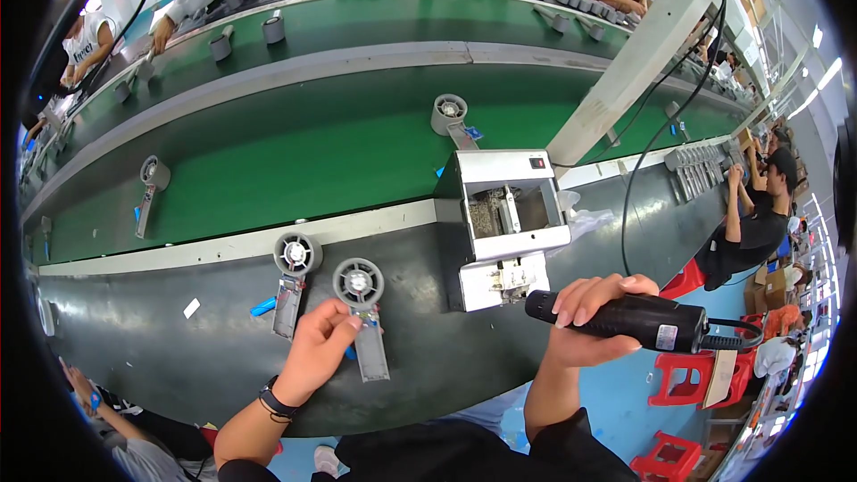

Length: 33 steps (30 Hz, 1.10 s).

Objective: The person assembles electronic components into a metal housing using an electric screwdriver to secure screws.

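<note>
My left hand is closed on the neck of a grey handheld fan housing, thumb and fingers at the small circuit board below its round head. The housing lies on the dark worktop with its handle open toward me, and a blue part shows beside it. Just left lies a second fan housing of the same kind, with a blue cylinder next to its handle. My right hand grips a black electric screwdriver, held nearly level above the worktop's right side, apart from the fans.
A metal screw feeder stands right of the fans. Beyond the worktop runs a green conveyor carrying more fan housings. A slanted post and hanging cable stand at right. Co-workers sit around; red stools stand at right.
</note>
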Motion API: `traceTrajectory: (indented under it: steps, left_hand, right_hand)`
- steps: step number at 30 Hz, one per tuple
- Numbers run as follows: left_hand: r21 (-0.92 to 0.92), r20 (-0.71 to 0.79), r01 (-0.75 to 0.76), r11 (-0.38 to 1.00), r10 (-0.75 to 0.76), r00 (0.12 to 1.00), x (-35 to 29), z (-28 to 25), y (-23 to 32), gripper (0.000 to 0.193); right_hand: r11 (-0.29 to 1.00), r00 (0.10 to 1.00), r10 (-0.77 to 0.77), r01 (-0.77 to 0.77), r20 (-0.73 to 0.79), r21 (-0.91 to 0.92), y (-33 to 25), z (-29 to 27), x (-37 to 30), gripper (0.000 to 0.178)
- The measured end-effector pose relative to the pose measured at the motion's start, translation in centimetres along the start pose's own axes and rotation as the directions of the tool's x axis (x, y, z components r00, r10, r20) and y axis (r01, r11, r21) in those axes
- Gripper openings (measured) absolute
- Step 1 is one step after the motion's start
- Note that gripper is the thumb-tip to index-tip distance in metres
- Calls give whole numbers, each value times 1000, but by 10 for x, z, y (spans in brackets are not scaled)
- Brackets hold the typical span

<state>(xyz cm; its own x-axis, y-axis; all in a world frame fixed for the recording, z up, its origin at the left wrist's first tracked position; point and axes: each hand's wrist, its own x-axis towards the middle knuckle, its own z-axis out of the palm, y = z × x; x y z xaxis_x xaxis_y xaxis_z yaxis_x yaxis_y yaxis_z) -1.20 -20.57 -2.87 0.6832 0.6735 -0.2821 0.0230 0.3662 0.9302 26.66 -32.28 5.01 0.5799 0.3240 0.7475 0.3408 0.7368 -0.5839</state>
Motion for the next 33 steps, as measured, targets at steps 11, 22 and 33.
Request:
traceTrajectory:
  steps: [11, 22, 33]
  left_hand:
    - [188, 144, 69, 980, -97, 985, 2, 41, -6, 9]
    - [220, 136, 97, 971, -129, 982, -1, 36, -2, 9]
    - [223, 108, 39, 974, -64, 992, -1, 33, -8, 15]
  right_hand:
    - [829, 778, 537, -557, 326, -38, 15, 26, 45, 78]
    - [847, 793, 523, -526, 313, -82, 27, 23, 51, 77]
    - [941, 935, 281, -313, 215, 131, 0, 23, 24, 66]
